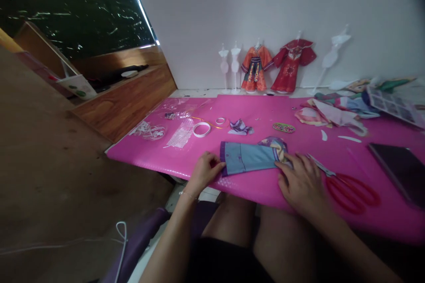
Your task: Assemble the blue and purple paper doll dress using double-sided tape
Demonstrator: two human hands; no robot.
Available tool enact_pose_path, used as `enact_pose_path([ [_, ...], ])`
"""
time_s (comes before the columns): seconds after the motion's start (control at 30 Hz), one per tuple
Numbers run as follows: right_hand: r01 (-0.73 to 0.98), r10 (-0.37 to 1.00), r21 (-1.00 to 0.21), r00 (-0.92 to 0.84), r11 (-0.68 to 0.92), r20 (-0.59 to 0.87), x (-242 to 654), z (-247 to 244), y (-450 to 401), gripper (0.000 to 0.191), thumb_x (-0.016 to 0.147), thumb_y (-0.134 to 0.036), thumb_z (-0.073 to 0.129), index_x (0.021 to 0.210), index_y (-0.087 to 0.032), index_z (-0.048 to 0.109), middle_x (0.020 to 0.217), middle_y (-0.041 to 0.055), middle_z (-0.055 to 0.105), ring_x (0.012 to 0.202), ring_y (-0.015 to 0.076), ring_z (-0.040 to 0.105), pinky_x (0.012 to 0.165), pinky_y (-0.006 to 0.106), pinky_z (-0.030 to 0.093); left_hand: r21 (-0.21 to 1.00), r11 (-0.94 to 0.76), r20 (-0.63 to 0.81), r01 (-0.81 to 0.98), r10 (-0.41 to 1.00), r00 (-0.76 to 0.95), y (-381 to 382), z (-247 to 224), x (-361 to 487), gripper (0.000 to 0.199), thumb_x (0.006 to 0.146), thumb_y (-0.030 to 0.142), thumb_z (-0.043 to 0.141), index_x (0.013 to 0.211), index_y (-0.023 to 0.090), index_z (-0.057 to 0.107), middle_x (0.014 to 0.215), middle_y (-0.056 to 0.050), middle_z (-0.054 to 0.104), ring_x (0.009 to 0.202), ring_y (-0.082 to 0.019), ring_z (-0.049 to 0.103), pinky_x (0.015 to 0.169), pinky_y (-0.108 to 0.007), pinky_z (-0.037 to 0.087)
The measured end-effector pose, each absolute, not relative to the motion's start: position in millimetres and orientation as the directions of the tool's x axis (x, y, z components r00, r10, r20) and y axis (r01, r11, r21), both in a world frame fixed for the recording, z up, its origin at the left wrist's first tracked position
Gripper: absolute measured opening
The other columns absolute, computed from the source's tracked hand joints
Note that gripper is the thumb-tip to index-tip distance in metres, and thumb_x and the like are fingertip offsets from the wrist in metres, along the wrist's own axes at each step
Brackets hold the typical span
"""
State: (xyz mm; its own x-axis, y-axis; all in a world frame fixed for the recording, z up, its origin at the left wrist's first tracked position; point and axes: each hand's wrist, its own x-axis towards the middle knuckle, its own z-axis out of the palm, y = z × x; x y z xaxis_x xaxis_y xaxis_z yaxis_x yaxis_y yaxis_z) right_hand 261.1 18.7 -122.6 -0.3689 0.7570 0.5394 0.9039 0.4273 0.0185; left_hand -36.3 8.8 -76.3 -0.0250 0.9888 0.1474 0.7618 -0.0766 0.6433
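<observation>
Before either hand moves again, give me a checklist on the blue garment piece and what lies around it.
1. Left hand on the blue garment piece: ok, fingers pinch its purple-trimmed left edge.
2. Right hand on the piece: ok, fingertips press its right end by the patterned part.
3. Piece flat on the pink mat: ok in the blue middle; the right end looks bunched.
4. Red scissors apart from the piece: ok, they lie on the mat just right of the right hand.
5. Scissor blades closed: cannot tell, blurred.
6. White tape ring clear of the piece: ok, it lies farther back on the mat.
</observation>
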Motion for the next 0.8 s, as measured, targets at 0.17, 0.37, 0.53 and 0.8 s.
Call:
enact_pose_path([
  [0.17, 0.907, 0.776, -0.021, -0.349, 0.421, 0.525, 257.4, -116.6, 15.7, 0.031, 0.085, -0.023, 0.054, 0.111, -0.018, 0.071, 0.125, 0.0125, 0.059, 0.12, 0.036, 0.046, 0.105, 0.057, 0.035, 0.667, -0.098, 0.151, 0.738, 0.989, -0.006, 9.9, -77.9, -39.9, 0.011, 0.078, 0.024, 0.066, 0.071, 0.018, 0.062, 0.076, -0.001, 0.059, 0.073, -0.018, 0.057, 0.068, -0.03, 0.045],
  [0.37, 0.914, 0.796, -0.039, -0.331, 0.404, 0.507, 256.2, -112.9, 13.9, 0.032, 0.085, -0.024, 0.055, 0.113, -0.017, 0.07, 0.128, 0.0132, 0.057, 0.123, 0.036, 0.043, 0.108, 0.057, 0.032, 0.685, -0.131, 0.16, 0.717, 0.987, 0.027, 11.0, -82.3, -44.9, 0.012, 0.075, 0.028, 0.069, 0.073, 0.019, 0.063, 0.078, -0.001, 0.058, 0.074, -0.018, 0.056, 0.07, -0.03, 0.044],
  [0.53, 0.916, 0.795, -0.038, -0.325, 0.399, 0.513, 256.6, -114.8, 15.6, 0.032, 0.084, -0.025, 0.055, 0.112, -0.018, 0.071, 0.126, 0.0128, 0.057, 0.123, 0.0361, 0.043, 0.108, 0.057, 0.032, 0.691, -0.155, 0.174, 0.706, 0.984, 0.047, 7.3, -78.8, -44.6, 0.019, 0.08, 0.035, 0.065, 0.073, 0.018, 0.062, 0.075, -0.001, 0.057, 0.071, -0.018, 0.054, 0.066, -0.029, 0.044],
  [0.8, 0.922, 0.801, -0.063, -0.297, 0.382, 0.521, 256.1, -115.1, 13.8, 0.032, 0.085, -0.025, 0.055, 0.112, -0.02, 0.071, 0.126, 0.012, 0.058, 0.124, 0.0355, 0.043, 0.106, 0.056, 0.035, 0.692, -0.183, 0.225, 0.699, 0.974, 0.032, 8.3, -81.0, -43.5, 0.01, 0.08, 0.029, 0.061, 0.077, 0.019, 0.063, 0.08, -0.004, 0.061, 0.077, -0.021, 0.06, 0.071, -0.033, 0.048],
])
